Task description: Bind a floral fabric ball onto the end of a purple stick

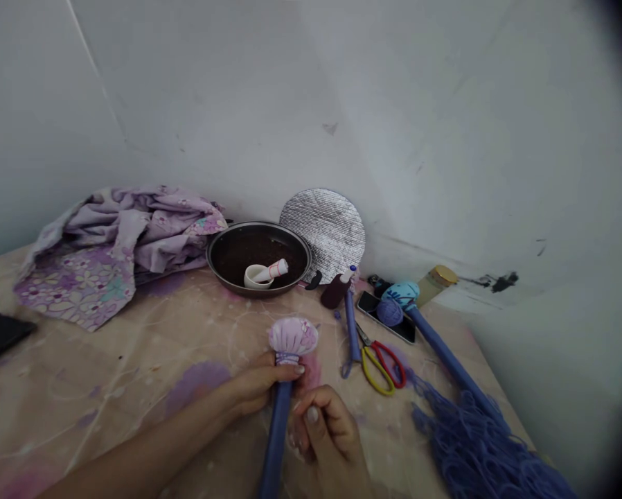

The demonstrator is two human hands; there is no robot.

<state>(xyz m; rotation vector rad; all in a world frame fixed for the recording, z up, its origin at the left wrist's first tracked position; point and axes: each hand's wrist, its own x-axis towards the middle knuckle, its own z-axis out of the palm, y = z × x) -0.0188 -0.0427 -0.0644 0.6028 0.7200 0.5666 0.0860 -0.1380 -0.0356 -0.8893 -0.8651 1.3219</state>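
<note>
My left hand [259,384] is closed around a blue stick with a padded head [277,433], just below that head. Pale purple flowered cloth [293,334] covers the rounded end, gathered and tied at its neck with blue yarn [287,357]. Right beside the stick, my right hand [329,433] has its thumb and curled fingers pressed together. Anything in that pinch is hidden or too fine to make out. Scissors with red and yellow handles [382,366] lie to the right, next to a shorter blue stick [351,326].
Loose blue yarn [492,450] is heaped at the right, by another padded stick [459,371]. Behind are a phone [405,327], a yarn ball [390,312], a dark bottle [334,292], a jar [436,283], a pan [222,267] holding a white cup [253,278], and flowered cloth [108,256].
</note>
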